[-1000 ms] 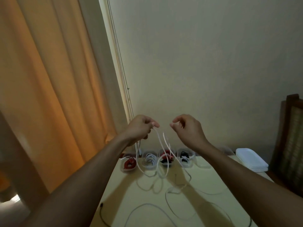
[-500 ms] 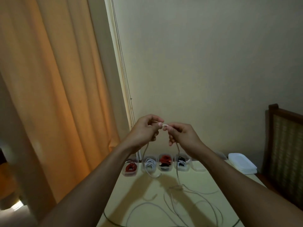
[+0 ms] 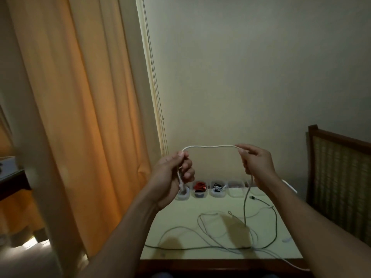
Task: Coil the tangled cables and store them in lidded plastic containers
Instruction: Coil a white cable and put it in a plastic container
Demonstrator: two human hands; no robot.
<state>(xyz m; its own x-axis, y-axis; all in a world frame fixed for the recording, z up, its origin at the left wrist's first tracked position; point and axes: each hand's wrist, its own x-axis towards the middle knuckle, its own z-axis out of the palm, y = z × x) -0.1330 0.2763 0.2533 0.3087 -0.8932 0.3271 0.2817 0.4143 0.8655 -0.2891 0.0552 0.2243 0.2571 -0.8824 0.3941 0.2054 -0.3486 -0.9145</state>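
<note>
Head view: A person holds a length of white cable (image 3: 210, 146) up between both hands, above the tabletop (image 3: 180, 215). The fingers (image 3: 188, 171) of the left hand (image 3: 169, 174) are curled round one end, with the plug hanging below the palm. The right hand (image 3: 258, 167) pinches the cable farther along. From there it drops to the loose cables (image 3: 218, 236) tangled on the near half of the tabletop, a dark cable (image 3: 275, 223) among them.

Coiling of this one looks barely begun. Along the far edge stands a row of clear containers (image 3: 235, 191). One holds a red cable (image 3: 199, 186), its right-hand neighbour a black-and-white one, and the next to the right looks empty. No lid appears to be on. The job seems partway done, with several cables and all the lidding left.

An orange curtain (image 3: 80, 117) hangs at left, a plain wall (image 3: 261, 67) stands behind, and a wooden chair (image 3: 341, 173) is at right.
</note>
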